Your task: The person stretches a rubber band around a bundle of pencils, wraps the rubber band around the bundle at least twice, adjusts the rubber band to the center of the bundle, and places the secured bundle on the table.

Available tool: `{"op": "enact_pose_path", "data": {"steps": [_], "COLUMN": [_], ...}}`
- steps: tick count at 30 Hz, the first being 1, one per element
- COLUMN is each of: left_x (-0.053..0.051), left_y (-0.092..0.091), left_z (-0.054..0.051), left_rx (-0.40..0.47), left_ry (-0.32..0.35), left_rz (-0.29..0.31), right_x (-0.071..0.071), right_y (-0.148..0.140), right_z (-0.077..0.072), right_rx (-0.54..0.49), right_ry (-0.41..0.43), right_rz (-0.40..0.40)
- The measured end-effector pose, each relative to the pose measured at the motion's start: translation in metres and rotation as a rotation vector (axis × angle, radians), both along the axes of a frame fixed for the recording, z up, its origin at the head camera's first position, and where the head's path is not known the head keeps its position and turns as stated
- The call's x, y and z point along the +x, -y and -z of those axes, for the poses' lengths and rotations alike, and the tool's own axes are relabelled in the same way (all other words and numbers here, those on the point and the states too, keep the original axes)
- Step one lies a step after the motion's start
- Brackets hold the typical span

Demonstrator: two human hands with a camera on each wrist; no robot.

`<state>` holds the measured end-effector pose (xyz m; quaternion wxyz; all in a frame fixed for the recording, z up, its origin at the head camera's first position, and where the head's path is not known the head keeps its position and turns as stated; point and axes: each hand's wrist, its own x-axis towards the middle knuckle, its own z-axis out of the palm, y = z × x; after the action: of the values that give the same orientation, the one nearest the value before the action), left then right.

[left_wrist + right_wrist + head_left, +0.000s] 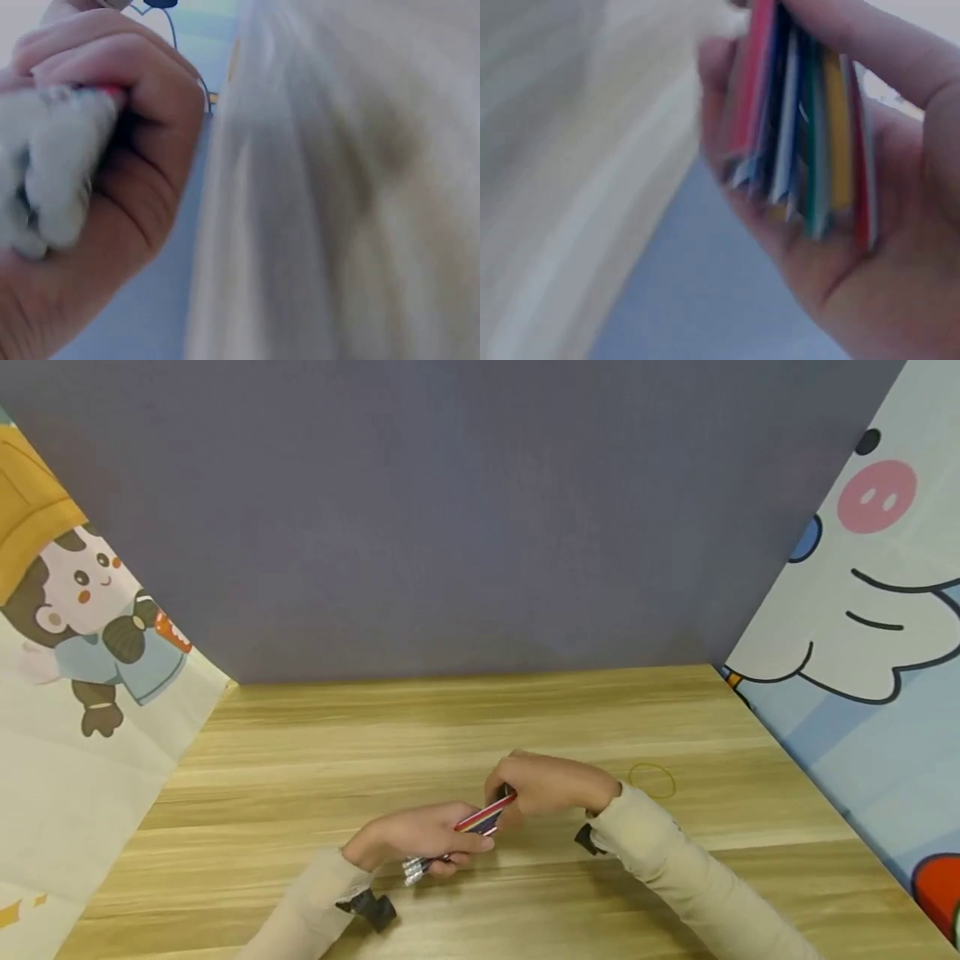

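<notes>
A bundle of slim, colourful sticks (483, 817) lies between the two hands above the wooden table. My left hand (427, 832) grips its lower-left part, and whitish ends (413, 870) stick out below that palm. In the left wrist view the fingers of the left hand (150, 142) curl round the blurred whitish ends (60, 165). At the upper-right end of the bundle is my right hand (551, 783), with bent fingers. The right wrist view has the right hand (900, 225) holding the red, blue, green and yellow sticks (810, 127) between thumb and fingers.
A thin yellow ring (652, 780), like a rubber band, lies on the wooden table (300, 735) beyond the right wrist. A grey panel (465, 527) stands at the back, with cartoon-printed panels (45, 760) at both sides. Dark pieces are at both cuffs.
</notes>
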<state>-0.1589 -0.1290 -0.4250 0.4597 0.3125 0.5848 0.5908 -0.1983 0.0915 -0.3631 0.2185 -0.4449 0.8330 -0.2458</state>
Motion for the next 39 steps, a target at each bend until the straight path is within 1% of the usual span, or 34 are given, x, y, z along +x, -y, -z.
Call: {"op": "enact_pose_path", "data": {"steps": [2, 3, 4, 5, 8, 11, 13, 17, 19, 20, 21, 22, 26, 28, 29, 31, 33, 35, 39], "left_x": [-0.001, -0.001, -0.001, 0.000, 0.002, 0.005, 0.007, 0.011, 0.014, 0.015, 0.017, 0.018, 0.019, 0.020, 0.020, 0.021, 0.021, 0.021, 0.024], "left_y": [-0.001, -0.002, -0.003, -0.004, -0.011, -0.019, -0.022, -0.025, -0.027, -0.028, -0.029, -0.030, -0.032, -0.032, -0.033, -0.034, -0.036, -0.038, -0.041], "left_z": [0.001, 0.001, 0.001, 0.000, -0.001, -0.003, -0.004, -0.002, -0.001, 0.000, -0.001, 0.000, -0.001, -0.001, 0.000, 0.002, 0.004, 0.006, 0.011], "left_rx": [0.062, 0.092, 0.118, 0.140, 0.190, 0.213, 0.228, 0.239, 0.227, 0.219, 0.210, 0.199, 0.195, 0.196, 0.200, 0.199, 0.199, 0.197, 0.211], "left_ry": [0.060, 0.081, 0.099, 0.116, 0.132, 0.156, 0.170, 0.223, 0.244, 0.243, 0.245, 0.238, 0.185, 0.167, 0.158, 0.160, 0.172, 0.197, 0.257], "left_rz": [-0.037, -0.056, -0.075, -0.091, -0.113, -0.121, -0.135, -0.159, -0.170, -0.180, -0.197, -0.212, -0.286, -0.324, -0.337, -0.353, -0.350, -0.330, -0.266], "right_x": [-0.002, -0.004, -0.005, -0.006, -0.005, -0.003, -0.001, 0.000, 0.000, 0.000, 0.000, 0.000, 0.000, 0.001, 0.002, 0.004, 0.005, 0.006, 0.007], "right_y": [-0.006, -0.010, -0.012, -0.015, -0.020, -0.022, -0.021, -0.017, -0.018, -0.018, -0.018, -0.017, -0.014, -0.012, -0.012, -0.011, -0.011, -0.012, -0.013], "right_z": [-0.002, -0.002, -0.002, -0.002, -0.002, -0.001, -0.001, 0.001, 0.002, 0.003, 0.004, 0.005, 0.007, 0.007, 0.007, 0.007, 0.006, 0.005, 0.003], "right_rx": [-0.084, -0.136, -0.194, -0.259, -0.439, -0.570, -0.623, -0.638, -0.620, -0.619, -0.624, -0.630, -0.619, -0.575, -0.563, -0.548, -0.555, -0.572, -0.579], "right_ry": [-0.087, -0.110, -0.114, -0.095, 0.031, 0.140, 0.174, 0.251, 0.255, 0.248, 0.230, 0.193, 0.044, -0.001, -0.001, 0.014, 0.045, 0.099, 0.198], "right_rz": [0.086, 0.126, 0.157, 0.183, 0.214, 0.242, 0.254, 0.250, 0.256, 0.263, 0.276, 0.299, 0.443, 0.502, 0.513, 0.514, 0.506, 0.497, 0.494]}}
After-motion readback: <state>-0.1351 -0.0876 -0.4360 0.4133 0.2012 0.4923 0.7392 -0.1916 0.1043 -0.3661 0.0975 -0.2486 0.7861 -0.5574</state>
